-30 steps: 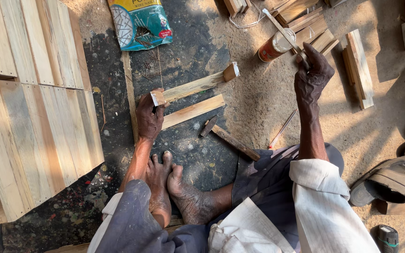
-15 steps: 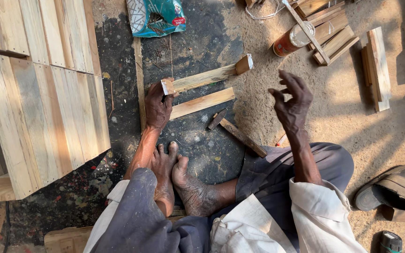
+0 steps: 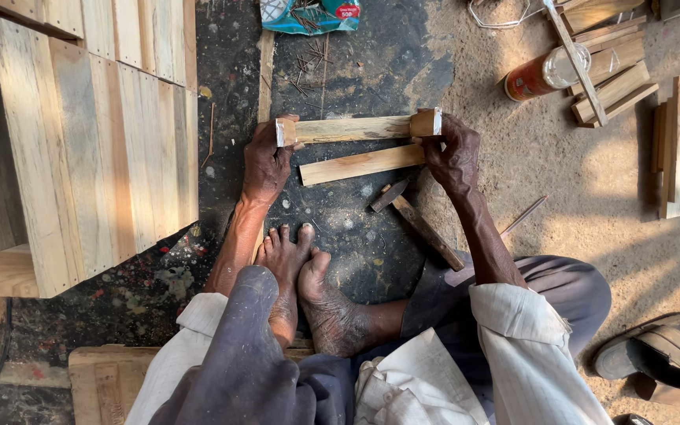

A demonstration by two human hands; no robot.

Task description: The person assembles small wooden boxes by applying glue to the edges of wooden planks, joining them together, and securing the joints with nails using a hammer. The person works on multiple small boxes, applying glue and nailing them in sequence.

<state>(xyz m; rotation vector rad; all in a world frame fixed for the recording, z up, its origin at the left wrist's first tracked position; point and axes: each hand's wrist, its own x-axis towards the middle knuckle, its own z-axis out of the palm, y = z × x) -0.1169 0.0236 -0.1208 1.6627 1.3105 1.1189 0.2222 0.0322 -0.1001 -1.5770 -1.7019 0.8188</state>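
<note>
Seated worker viewed from above, bare feet (image 3: 308,291) together on dark, paint-flecked ground. The left hand (image 3: 265,161) is closed around the left end of a pale wooden batten with a small block fixed at each end (image 3: 356,128), fingers curled over the whitish end block. The right hand (image 3: 454,153) meets the same batten at its right end, fingertips pressed against the brown end block; how firmly it clasps cannot be told. The batten lies roughly level between the two hands, spanning the gap from one grip to the other.

Just below the batten, between the wrists, lies a second, plain pale wooden strip (image 3: 360,164), slightly tilted, its right end touching the right hand. Below that, near the right forearm, rests a hammer with a dark head and worn wooden handle (image 3: 419,223), handle running down toward the right knee. Above the batten, a scatter of thin nails (image 3: 308,67) lies before a teal plastic packet (image 3: 310,14).

Left of the left hand stands a large pale slatted wooden crate (image 3: 80,149). Well to the right of the right hand, on sandy ground, lie a red-labelled clear plastic bottle (image 3: 546,75) and a heap of short wood offcuts (image 3: 619,75). A grey sandal (image 3: 659,358) sits at the lower right
</note>
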